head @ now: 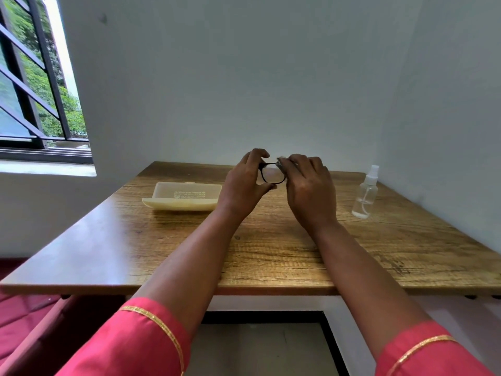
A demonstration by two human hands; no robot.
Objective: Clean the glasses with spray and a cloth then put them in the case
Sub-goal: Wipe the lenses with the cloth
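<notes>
Above the middle of the wooden table I hold black-framed glasses. My left hand pinches the left end of the frame between thumb and fingers. My right hand covers the right lens and grips a pale cloth, of which only a small edge shows above the frame. A cream glasses case lies open on the table to the left of my hands. A clear spray bottle with a white nozzle stands upright at the right.
The table stands in a corner, with white walls behind and to the right. A barred window is at the left. A red seat lies below the table's left edge.
</notes>
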